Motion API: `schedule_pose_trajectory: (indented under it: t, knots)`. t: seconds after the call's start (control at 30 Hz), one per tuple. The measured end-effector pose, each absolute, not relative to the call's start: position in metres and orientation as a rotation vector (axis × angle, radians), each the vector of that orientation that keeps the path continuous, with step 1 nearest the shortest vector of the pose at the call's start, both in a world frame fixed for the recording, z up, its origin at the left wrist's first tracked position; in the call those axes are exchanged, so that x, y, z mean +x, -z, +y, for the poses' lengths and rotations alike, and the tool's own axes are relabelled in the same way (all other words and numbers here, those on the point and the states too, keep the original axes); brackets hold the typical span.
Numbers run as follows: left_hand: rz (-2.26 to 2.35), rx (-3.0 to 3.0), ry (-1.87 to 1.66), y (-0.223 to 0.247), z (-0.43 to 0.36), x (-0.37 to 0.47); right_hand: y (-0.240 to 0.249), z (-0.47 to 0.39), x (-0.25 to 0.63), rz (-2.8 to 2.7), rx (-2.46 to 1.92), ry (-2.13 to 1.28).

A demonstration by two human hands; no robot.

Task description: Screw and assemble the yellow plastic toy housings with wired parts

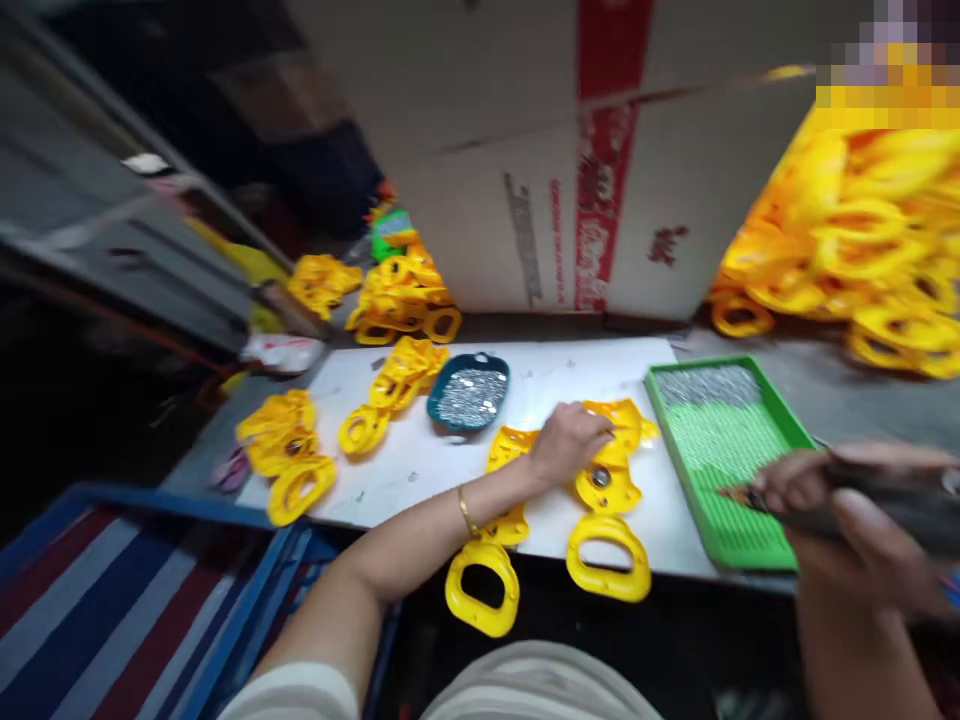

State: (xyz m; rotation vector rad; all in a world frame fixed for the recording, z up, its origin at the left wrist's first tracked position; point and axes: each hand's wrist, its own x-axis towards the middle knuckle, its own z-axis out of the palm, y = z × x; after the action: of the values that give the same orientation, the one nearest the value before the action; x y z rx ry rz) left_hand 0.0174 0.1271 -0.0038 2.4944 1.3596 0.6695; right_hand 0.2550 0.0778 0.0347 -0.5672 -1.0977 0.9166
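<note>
My left hand (570, 440), with a gold bracelet at the wrist, is closed in a pinch over a yellow plastic part (622, 490). What its fingertips hold, if anything, is hidden. A round metal piece is set in this part, and a yellow ring-shaped handle (636, 575) extends toward me. Another yellow part (510, 440) lies partly under my left forearm. In my right hand (847, 520), blurred by motion, is a dark electric screwdriver (892, 505). Its tip points left, above a ribbed green tray (712, 545) with small metal screws heaped at the far end.
A dark teal dish (431, 410) of small metal pieces sits left of centre. More yellow parts lie at left (289, 440) and behind it (405, 375). A large cardboard box (480, 220) stands at the back; a yellow heap (862, 240) rises at right. A blue-framed striped surface (135, 610) is at lower left.
</note>
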Motion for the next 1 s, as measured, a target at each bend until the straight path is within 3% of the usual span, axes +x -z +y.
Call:
schedule_pose_trajectory:
  t: [0.17,0.37,1.0]
  knots:
    - [1.411,2.364,-0.721,0.008,0.134,0.013,-0.055,0.084,0.253,-1.105,-0.568,-0.794]
    - [1.303,2.491,-0.856,0.008,0.135,0.009,-0.043,0.083,0.254,-1.079,-0.624,-0.792]
    - [1.183,2.557,-0.798,0.013,0.145,0.003,-0.036,0.079,0.261,-1.103,-0.614,-0.772]
